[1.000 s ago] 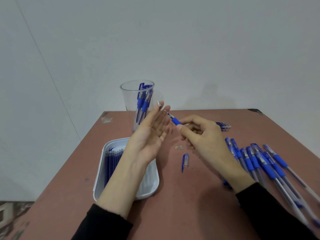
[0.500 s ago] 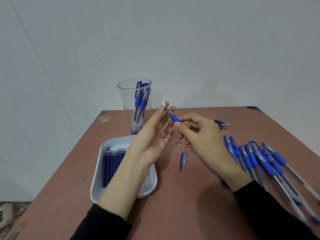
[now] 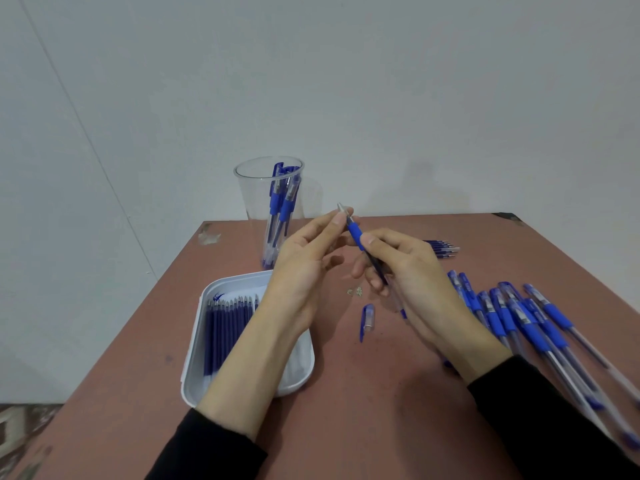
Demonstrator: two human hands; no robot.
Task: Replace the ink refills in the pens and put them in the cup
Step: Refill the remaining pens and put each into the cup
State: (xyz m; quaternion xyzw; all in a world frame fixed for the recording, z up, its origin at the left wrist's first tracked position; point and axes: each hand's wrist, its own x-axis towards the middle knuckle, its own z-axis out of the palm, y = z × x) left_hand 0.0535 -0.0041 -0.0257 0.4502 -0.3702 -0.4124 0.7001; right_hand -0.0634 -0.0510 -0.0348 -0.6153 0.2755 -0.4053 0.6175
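Pen (image 3: 355, 234) held in the air over the table (image 3: 346, 420), tip pointing up and away. Right hand (image 3: 415, 275) grips the barrel, thumb on the blue sleeve and fingers curled beneath. Left hand (image 3: 301, 268) pinches the metal tip between thumb and fingertips; the point shows just past them.

Writing: a blue mark on the tray's (image 3: 194, 362) far corner, too small to read. Printing on the pens is blurred and not legible.

Around the grip:
- Cup (image 3: 252, 202), clear, beyond and left of the grip; capped pens stand in it (image 3: 282, 206), leaning right.
- Tray nearer and to the left, holding a row of refills (image 3: 225, 334), tips away. The left forearm crosses over its right half and hides that part.
- Cap (image 3: 367, 318) lies on the table nearer than the grip, between the wrists.
- Small pale bits (image 3: 355, 291) just under the right fingers.
- Loose pens (image 3: 530, 327) spread to the right, partly behind the right wrist.
- A short bundle of refills (image 3: 441, 248) beyond the right hand.
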